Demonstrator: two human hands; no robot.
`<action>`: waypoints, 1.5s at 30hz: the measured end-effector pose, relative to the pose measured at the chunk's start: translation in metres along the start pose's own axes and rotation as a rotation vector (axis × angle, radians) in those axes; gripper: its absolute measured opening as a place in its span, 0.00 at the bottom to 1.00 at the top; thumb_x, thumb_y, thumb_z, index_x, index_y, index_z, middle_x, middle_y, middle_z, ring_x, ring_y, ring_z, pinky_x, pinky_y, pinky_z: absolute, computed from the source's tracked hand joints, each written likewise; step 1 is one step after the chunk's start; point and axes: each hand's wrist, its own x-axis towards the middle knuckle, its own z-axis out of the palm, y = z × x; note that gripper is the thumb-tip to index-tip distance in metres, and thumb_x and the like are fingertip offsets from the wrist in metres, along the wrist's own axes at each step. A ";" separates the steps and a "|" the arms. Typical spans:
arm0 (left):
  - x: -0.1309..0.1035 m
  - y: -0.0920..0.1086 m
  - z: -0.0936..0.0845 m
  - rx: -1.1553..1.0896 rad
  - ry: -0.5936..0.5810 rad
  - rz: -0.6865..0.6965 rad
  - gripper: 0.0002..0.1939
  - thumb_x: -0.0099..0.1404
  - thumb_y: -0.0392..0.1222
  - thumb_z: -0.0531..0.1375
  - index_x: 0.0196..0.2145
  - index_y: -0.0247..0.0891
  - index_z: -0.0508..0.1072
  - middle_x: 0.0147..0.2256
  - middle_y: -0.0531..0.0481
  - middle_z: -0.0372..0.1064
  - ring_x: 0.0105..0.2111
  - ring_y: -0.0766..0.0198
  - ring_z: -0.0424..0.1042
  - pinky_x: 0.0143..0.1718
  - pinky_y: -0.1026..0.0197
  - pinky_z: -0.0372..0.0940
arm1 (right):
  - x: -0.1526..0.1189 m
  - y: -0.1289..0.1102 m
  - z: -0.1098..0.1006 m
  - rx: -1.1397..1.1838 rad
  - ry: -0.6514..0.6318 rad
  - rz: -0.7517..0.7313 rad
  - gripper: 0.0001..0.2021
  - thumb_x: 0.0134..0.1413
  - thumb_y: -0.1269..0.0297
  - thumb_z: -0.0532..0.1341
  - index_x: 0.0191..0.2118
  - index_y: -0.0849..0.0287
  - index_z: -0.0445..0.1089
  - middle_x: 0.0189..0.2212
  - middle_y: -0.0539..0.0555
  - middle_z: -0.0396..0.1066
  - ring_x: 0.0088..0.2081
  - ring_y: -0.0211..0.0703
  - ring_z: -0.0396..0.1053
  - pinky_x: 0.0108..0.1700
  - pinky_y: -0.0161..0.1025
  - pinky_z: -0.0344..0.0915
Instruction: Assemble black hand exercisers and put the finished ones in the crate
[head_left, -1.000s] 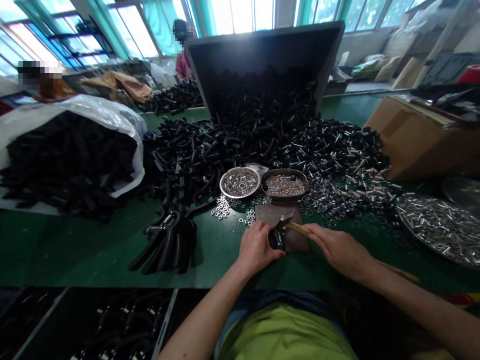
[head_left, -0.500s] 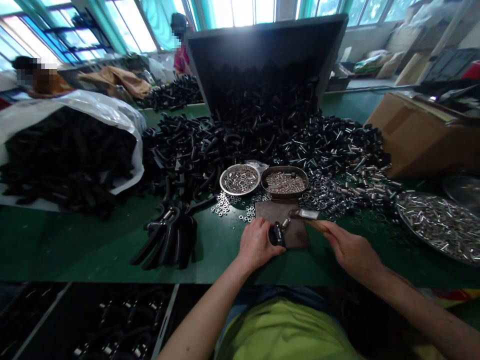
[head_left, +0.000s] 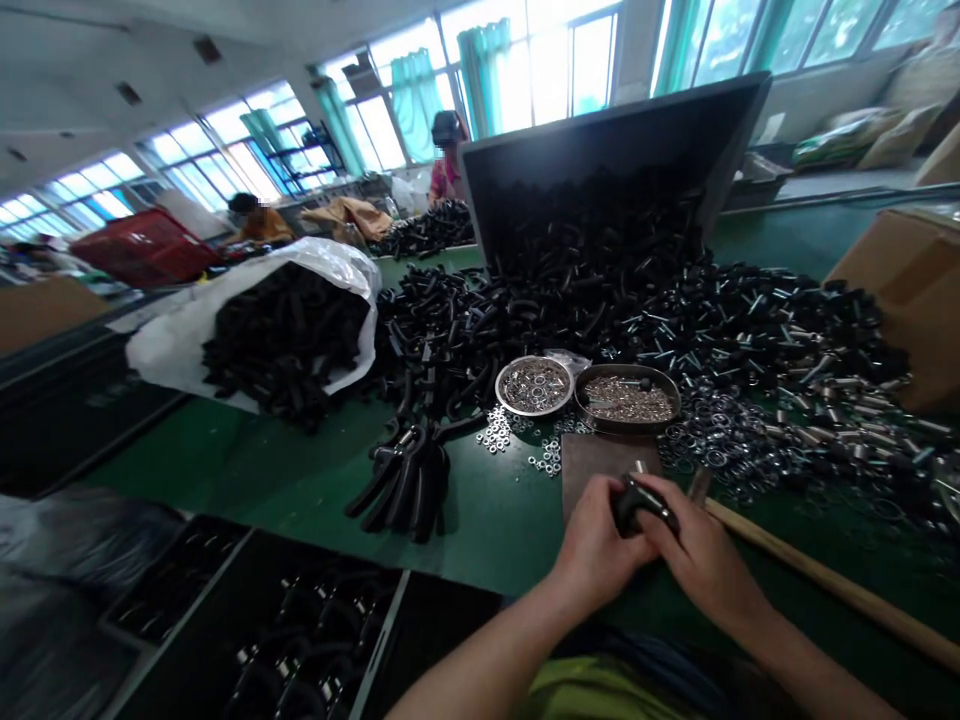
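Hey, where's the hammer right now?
In the head view, the hammer lies on the green table at the lower right, just to the right of the right hand, stretching toward the picture's right edge.

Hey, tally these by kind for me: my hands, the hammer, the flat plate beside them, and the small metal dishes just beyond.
Hands: 2 (left hand, right hand)
Hammer: 1
Flat plate: 1
Metal dishes: 2 (round dish, oval dish)
Total: 6

A curved black part [head_left: 637, 500] (partly covered, faintly glossy) sits tilted between the fingers [head_left: 598, 492].
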 end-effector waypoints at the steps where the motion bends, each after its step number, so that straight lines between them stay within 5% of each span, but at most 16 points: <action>1: 0.003 0.000 -0.004 0.021 -0.054 0.044 0.25 0.51 0.47 0.66 0.45 0.39 0.64 0.40 0.48 0.69 0.38 0.61 0.69 0.37 0.61 0.64 | 0.009 -0.006 0.002 0.008 -0.001 0.034 0.16 0.61 0.57 0.49 0.48 0.56 0.65 0.42 0.55 0.74 0.42 0.44 0.72 0.42 0.38 0.67; 3: 0.018 -0.003 -0.023 0.139 -0.080 0.140 0.21 0.54 0.42 0.64 0.45 0.40 0.66 0.42 0.48 0.68 0.39 0.62 0.69 0.39 0.61 0.65 | 0.023 -0.007 0.000 -0.070 -0.047 0.085 0.14 0.60 0.57 0.49 0.41 0.54 0.68 0.38 0.53 0.75 0.39 0.45 0.73 0.39 0.38 0.66; 5: 0.045 -0.008 -0.053 0.345 0.053 0.184 0.17 0.58 0.37 0.59 0.47 0.40 0.67 0.46 0.47 0.66 0.44 0.62 0.67 0.45 0.62 0.63 | 0.032 -0.002 -0.004 -0.243 -0.169 0.080 0.13 0.59 0.58 0.49 0.39 0.52 0.69 0.34 0.51 0.76 0.35 0.47 0.74 0.35 0.39 0.65; 7: 0.078 -0.013 -0.088 0.594 0.304 0.074 0.16 0.61 0.33 0.55 0.47 0.40 0.67 0.49 0.47 0.64 0.50 0.62 0.63 0.52 0.60 0.59 | 0.035 0.003 -0.005 -0.436 -0.272 0.055 0.13 0.59 0.60 0.48 0.38 0.51 0.70 0.30 0.51 0.76 0.32 0.48 0.75 0.30 0.39 0.63; 10: 0.122 -0.025 -0.131 0.659 0.498 -0.091 0.16 0.62 0.30 0.51 0.47 0.35 0.67 0.54 0.37 0.58 0.56 0.51 0.57 0.55 0.48 0.53 | 0.033 0.006 -0.001 -0.595 -0.283 0.008 0.13 0.59 0.62 0.48 0.37 0.52 0.70 0.30 0.52 0.76 0.29 0.48 0.75 0.25 0.37 0.58; 16: 0.153 -0.044 -0.159 0.535 0.589 -0.263 0.15 0.62 0.29 0.50 0.47 0.31 0.66 0.45 0.32 0.67 0.50 0.49 0.65 0.50 0.48 0.58 | 0.027 0.010 0.005 -0.591 -0.171 -0.079 0.11 0.60 0.62 0.49 0.35 0.52 0.68 0.28 0.51 0.76 0.25 0.46 0.74 0.21 0.34 0.54; 20: 0.132 -0.039 -0.150 0.375 0.619 -0.276 0.25 0.65 0.34 0.48 0.59 0.34 0.50 0.45 0.36 0.69 0.45 0.54 0.69 0.46 0.53 0.62 | 0.026 0.019 0.003 -0.369 -0.115 0.001 0.10 0.59 0.60 0.51 0.36 0.52 0.69 0.27 0.50 0.76 0.27 0.47 0.74 0.24 0.36 0.60; 22: 0.108 -0.032 -0.137 0.123 0.565 -0.209 0.27 0.65 0.35 0.46 0.61 0.38 0.42 0.43 0.42 0.70 0.41 0.60 0.72 0.42 0.56 0.65 | 0.027 0.019 0.000 -0.153 -0.099 0.039 0.12 0.59 0.58 0.51 0.36 0.52 0.70 0.29 0.51 0.77 0.31 0.45 0.74 0.30 0.37 0.65; 25: 0.062 -0.020 -0.108 -0.606 0.278 -0.101 0.27 0.60 0.36 0.50 0.57 0.43 0.48 0.41 0.48 0.70 0.36 0.64 0.72 0.37 0.59 0.67 | 0.028 0.006 -0.005 0.156 -0.065 0.098 0.14 0.59 0.55 0.52 0.37 0.55 0.72 0.35 0.53 0.76 0.36 0.45 0.73 0.35 0.37 0.67; 28: 0.021 -0.010 -0.074 -0.974 0.046 -0.203 0.21 0.55 0.37 0.58 0.46 0.43 0.57 0.29 0.57 0.64 0.23 0.72 0.66 0.25 0.67 0.64 | 0.027 -0.018 -0.008 0.344 -0.007 0.163 0.15 0.58 0.54 0.54 0.36 0.58 0.73 0.33 0.53 0.75 0.34 0.44 0.72 0.31 0.35 0.67; 34: -0.016 0.001 -0.030 -1.080 -0.186 -0.182 0.27 0.51 0.42 0.67 0.44 0.43 0.57 0.20 0.65 0.55 0.10 0.80 0.47 0.10 0.74 0.50 | 0.017 -0.051 -0.006 0.482 0.056 0.191 0.16 0.57 0.54 0.55 0.34 0.59 0.73 0.29 0.53 0.74 0.30 0.41 0.71 0.27 0.32 0.65; 45: -0.027 0.003 -0.024 -0.853 -0.306 -0.299 0.31 0.46 0.43 0.71 0.44 0.38 0.61 0.18 0.64 0.57 0.10 0.78 0.51 0.09 0.73 0.49 | 0.007 -0.056 -0.009 0.244 0.013 0.015 0.13 0.59 0.59 0.53 0.31 0.56 0.72 0.26 0.50 0.74 0.30 0.40 0.72 0.33 0.34 0.64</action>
